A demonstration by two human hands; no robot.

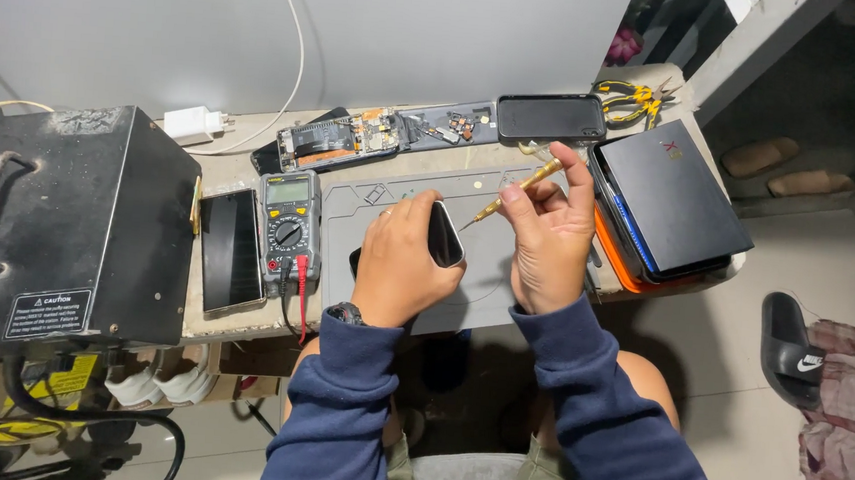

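My left hand (401,263) grips a dark smartphone (445,233), tilted up on its edge over a grey work mat (375,201). My right hand (548,238) pinches a slim yellow-handled screwdriver (516,188), its tip pointing down-left toward the phone's upper edge. Both forearms wear dark blue sleeves, and a watch sits on my left wrist.
A multimeter (289,228) with red and black leads and a flat phone (231,249) lie left of the mat, beside a big black metal box (58,214). An opened phone (339,139), a black case (550,117), pliers (630,99), a white charger (193,123) and stacked black boxes (669,202) line the desk's back and right.
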